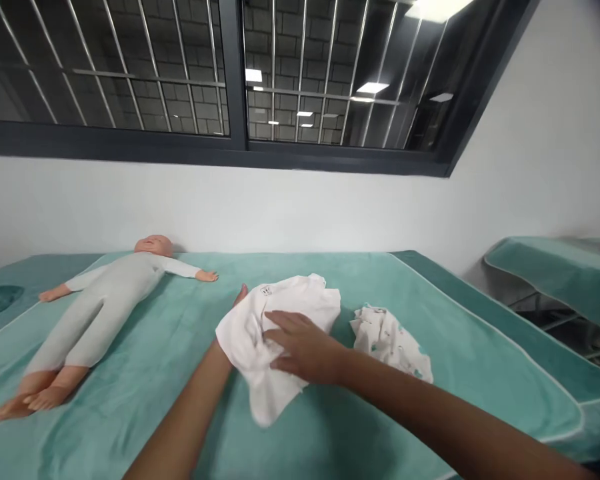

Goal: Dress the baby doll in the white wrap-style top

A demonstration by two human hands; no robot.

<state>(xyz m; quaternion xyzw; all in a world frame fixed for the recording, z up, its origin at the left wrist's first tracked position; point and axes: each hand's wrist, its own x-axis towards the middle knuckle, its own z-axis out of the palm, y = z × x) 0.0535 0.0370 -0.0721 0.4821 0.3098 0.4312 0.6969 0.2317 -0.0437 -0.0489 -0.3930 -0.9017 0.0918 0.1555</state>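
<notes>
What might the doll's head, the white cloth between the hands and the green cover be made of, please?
Doll's head: probably vinyl or other plastic, smooth, with a soft sheen. White cloth: likely thin cotton, matte, as its limp folds suggest. Green cover: apparently plush fabric, given its uneven brushed sheen; fibre unclear.

No words, brand or number can be read. The white cloth (254, 333), to the right of the doll (121, 283), bears a small dark mark (266, 291) near its upper edge, too small to tell whether it is lettering or a picture. Farther right of the doll, the patterned cloth (387, 337) shows small dark and teal prints, none legible as text.
</notes>
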